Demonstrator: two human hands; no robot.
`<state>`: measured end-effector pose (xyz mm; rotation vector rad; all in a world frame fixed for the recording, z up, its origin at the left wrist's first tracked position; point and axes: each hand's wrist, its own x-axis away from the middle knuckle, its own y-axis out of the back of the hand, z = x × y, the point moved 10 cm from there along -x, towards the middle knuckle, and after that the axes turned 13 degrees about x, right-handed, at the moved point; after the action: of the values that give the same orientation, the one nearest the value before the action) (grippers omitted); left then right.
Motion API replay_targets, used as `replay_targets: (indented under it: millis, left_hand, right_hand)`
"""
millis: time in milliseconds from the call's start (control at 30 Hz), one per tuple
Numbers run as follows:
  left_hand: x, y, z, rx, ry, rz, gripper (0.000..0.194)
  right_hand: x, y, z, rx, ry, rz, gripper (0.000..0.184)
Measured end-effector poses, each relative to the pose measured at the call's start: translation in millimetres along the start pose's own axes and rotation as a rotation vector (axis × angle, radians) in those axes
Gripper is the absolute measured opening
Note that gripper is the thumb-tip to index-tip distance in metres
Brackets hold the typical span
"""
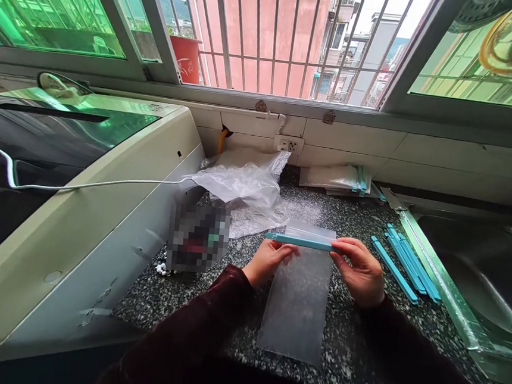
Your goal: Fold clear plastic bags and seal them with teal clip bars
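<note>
A clear plastic bag lies flat on the speckled granite counter in front of me. Across its top end sits a teal sealing strip. My left hand pinches the bag just under the left part of the strip. The strip's right end is gripped by the fingers of my right hand. Both hands are closed around the strip and bag edge.
Several loose teal strips lie to the right beside a steel sink. A crumpled plastic wrapper and a blurred object sit to the left, next to a white washing machine. Stacked bags rest by the wall.
</note>
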<state>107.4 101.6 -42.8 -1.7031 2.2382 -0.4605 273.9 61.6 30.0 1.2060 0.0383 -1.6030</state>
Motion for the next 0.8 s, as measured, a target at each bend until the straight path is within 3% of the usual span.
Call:
replay_targets:
  millis: [300, 500, 633, 800]
  left_hand:
    - [-1.0, -0.9, -1.5, 0.060, 0.005, 0.020, 0.022]
    - [-2.9, 8.6, -7.9, 0.112, -0.055, -0.054, 0.039]
    - [-4.5, 16.4, -12.3, 0.187, -0.091, -0.127, 0.041]
    - [-5.0, 17.3, -19.3, 0.202, -0.119, -0.117, 0.041]
  right_hand:
    - [-1.1, -0.5, 0.6, 0.042, 0.017, -0.001, 0.014]
    - [-1.8, 1.6, -3.6, 0.062, 0.000, -0.013, 0.012]
    - [0.5, -2.7, -2.3, 0.017, 0.011, 0.016, 0.012]
    - [3.1, -7.4, -24.6, -0.200, -0.234, 0.052, 0.036]
